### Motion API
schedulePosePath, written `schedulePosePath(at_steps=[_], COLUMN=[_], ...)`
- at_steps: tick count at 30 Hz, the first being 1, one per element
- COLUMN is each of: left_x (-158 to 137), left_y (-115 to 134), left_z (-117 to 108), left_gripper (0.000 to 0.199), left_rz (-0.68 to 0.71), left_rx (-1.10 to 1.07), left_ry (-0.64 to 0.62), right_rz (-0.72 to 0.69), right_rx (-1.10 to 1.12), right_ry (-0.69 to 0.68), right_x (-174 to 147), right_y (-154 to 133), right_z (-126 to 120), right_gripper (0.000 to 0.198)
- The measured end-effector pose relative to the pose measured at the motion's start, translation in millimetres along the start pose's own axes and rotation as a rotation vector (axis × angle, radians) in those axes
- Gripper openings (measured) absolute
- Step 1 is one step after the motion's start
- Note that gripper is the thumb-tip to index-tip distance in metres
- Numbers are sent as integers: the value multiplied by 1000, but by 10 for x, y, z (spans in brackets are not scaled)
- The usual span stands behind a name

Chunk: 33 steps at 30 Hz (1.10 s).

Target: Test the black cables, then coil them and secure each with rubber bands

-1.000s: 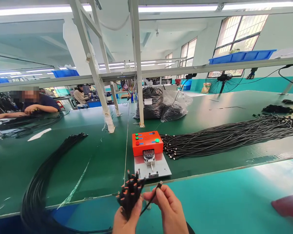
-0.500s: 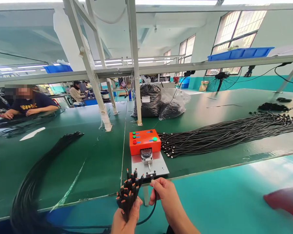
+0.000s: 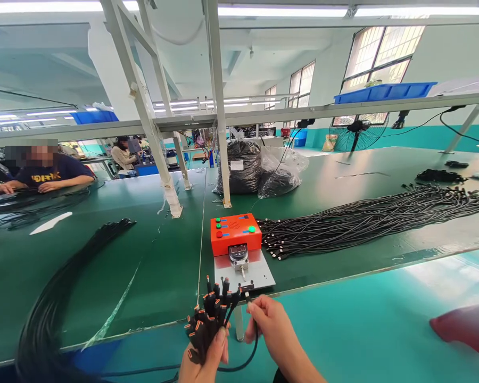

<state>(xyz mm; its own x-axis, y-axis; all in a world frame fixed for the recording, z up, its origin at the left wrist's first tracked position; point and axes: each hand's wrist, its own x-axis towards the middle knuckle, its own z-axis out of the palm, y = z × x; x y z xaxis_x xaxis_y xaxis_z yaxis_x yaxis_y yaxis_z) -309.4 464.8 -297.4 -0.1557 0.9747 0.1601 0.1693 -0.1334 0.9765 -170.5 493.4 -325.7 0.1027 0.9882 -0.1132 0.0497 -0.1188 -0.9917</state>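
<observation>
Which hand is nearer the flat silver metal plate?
Right: the right hand holds one thin black cable close to the near edge of the plate; the left hand is farther back and leftward, holding bundled black cables.

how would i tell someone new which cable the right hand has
On the green table, find the orange box with the metal plate in front. At the plate's near edge, the right hand pinches the cable near its tip. It alone is held apart from the bunched cables in the left hand.
</observation>
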Motion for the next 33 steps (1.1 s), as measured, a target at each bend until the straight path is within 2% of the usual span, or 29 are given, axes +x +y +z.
schedulePosePath(at_steps=[2,4,6,8,10,12,14,17,20,25,29,33], left_x=[-3,-10,-21,-33,-39,-37,-25,8,33,14,10,20], left_y=[22,33,28,11,-9,-22,-22,-12,-26,-93,-85,-92], left_z=[-17,-22,-15,0,15,27,32,23,7,32,48,32], left_gripper=[43,47,45,39,38,40,43,42,37,46,52,53], left_rz=[9,4,-31,-87,-124,-131,-122,-109,-30,-88,-43,-76], left_rx=[18,21,-29,-105,-139,-128,-134,-176,-133,-59,24,17], left_ry=[-45,-102,-133,-135,-147,-171,-178,-46,87,-40,-42,-46], right_rz=[-22,-85,-219,-352,-383,-334,-279,-189,-67,28,61,83], right_rx=[-133,-256,-334,-261,-3,261,406,508,537,562,598,607], right_ry=[13,70,179,254,191,58,11,86,35,-44,-112,-96], right_x=[-85,-183,-270,-330,-362,-374,-373,-344,-272,-115,-39,-6], right_y=[169,311,363,293,124,-66,-198,-214,-106,-57,-139,-193], right_z=[-54,-83,-67,-10,66,134,175,183,145,79,72,80], right_gripper=[19,7,23,31,31,33,34,37,38,29,25,23])
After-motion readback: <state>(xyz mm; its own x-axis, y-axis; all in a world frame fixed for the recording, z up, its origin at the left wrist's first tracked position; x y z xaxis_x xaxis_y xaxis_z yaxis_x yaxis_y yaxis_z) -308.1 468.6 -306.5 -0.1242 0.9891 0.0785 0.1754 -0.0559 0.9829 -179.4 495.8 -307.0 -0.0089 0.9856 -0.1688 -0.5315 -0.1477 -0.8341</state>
